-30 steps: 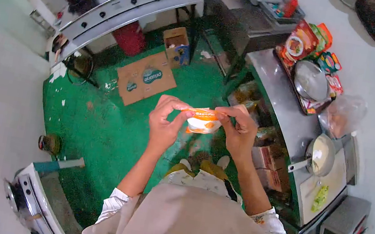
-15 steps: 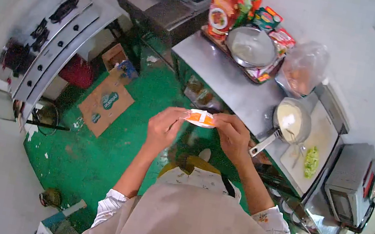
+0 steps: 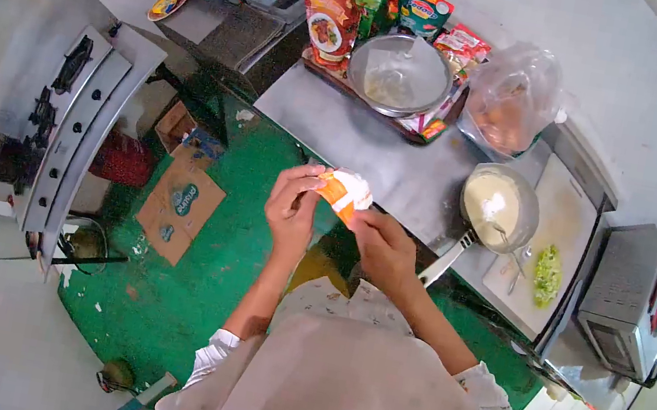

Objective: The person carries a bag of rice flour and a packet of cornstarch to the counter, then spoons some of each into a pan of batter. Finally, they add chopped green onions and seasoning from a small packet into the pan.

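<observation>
While a steel counter [image 3: 309, 114] spans the upper right, a pale cutting board [image 3: 563, 194] lies toward its right end, and a pan [image 3: 526, 218] of creamy mixture [image 3: 491, 203] stands beside the board. The left hand [image 3: 293, 206] and right hand [image 3: 389, 252], each in a nearly closed pinch, grip opposite ends of an orange-and-white packet [image 3: 342, 193] held aloft near the counter's front edge.

I have turned toward the long steel counter [image 3: 317, 120], which now lies nearer the middle of my view; the silver gas stove [image 3: 88, 112] has swung to the far left since a second ago; the small orange-and-white packet [image 3: 339, 194], level before, now slants down rightward; my right fingers [image 3: 373, 223] have dropped below my left fingers [image 3: 304, 174].
</observation>
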{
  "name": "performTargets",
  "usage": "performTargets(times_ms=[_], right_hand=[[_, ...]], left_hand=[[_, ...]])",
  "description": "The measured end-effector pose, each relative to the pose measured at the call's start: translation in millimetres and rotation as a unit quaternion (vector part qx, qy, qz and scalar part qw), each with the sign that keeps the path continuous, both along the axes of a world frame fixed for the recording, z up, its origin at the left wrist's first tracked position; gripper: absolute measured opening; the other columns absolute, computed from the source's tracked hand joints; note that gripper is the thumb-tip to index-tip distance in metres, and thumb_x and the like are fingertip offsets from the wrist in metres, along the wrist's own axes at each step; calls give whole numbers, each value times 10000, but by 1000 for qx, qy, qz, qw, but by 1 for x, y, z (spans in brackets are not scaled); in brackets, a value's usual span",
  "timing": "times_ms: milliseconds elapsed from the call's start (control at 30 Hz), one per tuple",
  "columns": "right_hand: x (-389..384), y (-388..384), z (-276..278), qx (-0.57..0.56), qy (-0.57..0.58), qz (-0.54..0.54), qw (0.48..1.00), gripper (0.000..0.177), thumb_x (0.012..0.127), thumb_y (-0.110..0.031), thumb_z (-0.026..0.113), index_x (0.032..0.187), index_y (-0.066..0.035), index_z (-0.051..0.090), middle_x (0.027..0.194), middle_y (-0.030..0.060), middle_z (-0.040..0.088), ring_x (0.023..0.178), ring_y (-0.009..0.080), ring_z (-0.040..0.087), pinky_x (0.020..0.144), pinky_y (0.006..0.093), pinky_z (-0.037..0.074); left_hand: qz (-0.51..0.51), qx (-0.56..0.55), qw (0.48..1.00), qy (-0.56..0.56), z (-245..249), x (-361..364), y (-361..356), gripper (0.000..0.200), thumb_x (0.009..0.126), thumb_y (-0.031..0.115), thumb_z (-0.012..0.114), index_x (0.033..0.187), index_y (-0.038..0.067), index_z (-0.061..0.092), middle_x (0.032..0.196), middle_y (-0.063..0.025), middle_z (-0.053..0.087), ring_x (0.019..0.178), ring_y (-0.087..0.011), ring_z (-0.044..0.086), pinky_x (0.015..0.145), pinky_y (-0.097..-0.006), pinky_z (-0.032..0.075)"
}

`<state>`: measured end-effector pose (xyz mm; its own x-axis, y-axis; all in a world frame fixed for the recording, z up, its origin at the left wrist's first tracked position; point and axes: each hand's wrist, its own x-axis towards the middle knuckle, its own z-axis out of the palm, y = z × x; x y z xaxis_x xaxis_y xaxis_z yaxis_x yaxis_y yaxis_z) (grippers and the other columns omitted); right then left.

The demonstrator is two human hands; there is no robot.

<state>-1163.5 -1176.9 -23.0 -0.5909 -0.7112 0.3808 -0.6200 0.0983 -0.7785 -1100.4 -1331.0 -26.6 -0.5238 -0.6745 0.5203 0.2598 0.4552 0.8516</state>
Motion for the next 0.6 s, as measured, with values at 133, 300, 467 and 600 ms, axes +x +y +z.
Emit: performTargets(times_ms=[133,300,467,600], right_hand=[[15,-33,22,-71,78,15,994,241,708,68,678,922,-20,611,895,100,619,678,183,583,580,241,488],[41,-82,43,-98,87,35,991,269,818,-90,635,1068,-92,533,888,115,594,694,273,589,565,354,503],[53,-120,48,-151,104,24,983,204,810,-79,639,998,-73,558,867,117,601,710,284,601,574,371,513],[48,-131,38,-140,107,-47,983,275,675,72,678,928,-23,624,829,97,604,660,198,589,561,255,483]], left_hand=[[-14,80,995,56,21,9,-24,150,810,-122,525,847,9,587,1006,-146,587,958,-238,599,838,-345,494],[-47,106,988,101,36,23,-63,107,850,-84,501,883,12,536,1018,-158,574,964,-255,589,878,-396,485],[-93,181,970,134,38,31,-98,73,864,-48,517,897,16,526,1019,-159,570,974,-259,580,903,-425,474],[-128,161,976,78,27,29,-119,67,861,-22,542,915,18,542,1035,-153,579,973,-252,579,891,-401,476]])
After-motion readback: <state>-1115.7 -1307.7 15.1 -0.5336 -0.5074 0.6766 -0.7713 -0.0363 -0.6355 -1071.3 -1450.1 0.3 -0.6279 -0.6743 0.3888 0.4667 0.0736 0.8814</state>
